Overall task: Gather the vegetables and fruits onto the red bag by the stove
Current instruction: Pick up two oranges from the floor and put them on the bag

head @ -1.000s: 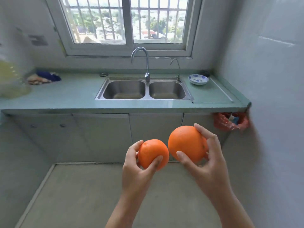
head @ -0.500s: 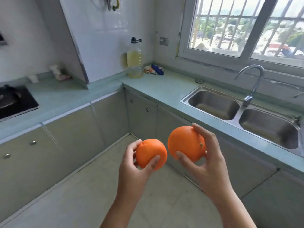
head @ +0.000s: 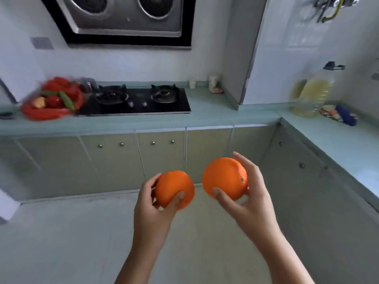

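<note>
My left hand (head: 152,210) grips a small orange (head: 174,188) at chest height over the floor. A larger orange (head: 224,178) sits in my right hand (head: 249,198), just right of the first. Both are well short of the counter. The red bag (head: 44,113) lies on the counter left of the black stove (head: 135,101), far to the upper left of my hands. On the bag rest red peppers (head: 54,100), a green pepper (head: 66,101) and a yellowish piece (head: 39,102), blurred.
The pale green counter (head: 215,115) runs along the wall and turns a corner at the right. An oil bottle (head: 312,93) and a cloth (head: 339,115) stand on the right arm. A range hood (head: 123,19) hangs above the stove. Cabinets (head: 160,160) line the floor.
The view has swung left from the sink and window to the stove and red bag. Both hands keep the same grip on the oranges in front of me.
</note>
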A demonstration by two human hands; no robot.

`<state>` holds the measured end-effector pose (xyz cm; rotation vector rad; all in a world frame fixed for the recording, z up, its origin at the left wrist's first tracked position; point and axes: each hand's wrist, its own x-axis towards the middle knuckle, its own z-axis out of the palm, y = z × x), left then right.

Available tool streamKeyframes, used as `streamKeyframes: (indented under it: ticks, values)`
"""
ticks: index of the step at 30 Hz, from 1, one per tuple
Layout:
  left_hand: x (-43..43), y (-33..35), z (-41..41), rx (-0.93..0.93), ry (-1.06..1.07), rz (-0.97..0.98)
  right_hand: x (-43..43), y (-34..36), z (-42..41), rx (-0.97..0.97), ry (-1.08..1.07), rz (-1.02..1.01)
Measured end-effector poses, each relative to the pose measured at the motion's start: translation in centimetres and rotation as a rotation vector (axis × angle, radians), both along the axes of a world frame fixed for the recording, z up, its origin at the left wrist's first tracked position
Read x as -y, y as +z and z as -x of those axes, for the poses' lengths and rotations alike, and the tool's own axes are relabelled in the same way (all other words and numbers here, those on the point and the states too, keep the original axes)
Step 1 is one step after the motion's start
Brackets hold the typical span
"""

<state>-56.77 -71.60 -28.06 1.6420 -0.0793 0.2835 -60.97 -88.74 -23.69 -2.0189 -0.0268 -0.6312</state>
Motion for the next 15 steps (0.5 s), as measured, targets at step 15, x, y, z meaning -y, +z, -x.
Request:
streamKeyframes:
  ticks: [15]
  values:
    - [-25.9,-1.1,-11.1,-0.048,0.398,0.003,-25.9,-2.0,-17.9,-0.033,0.405,0.000]
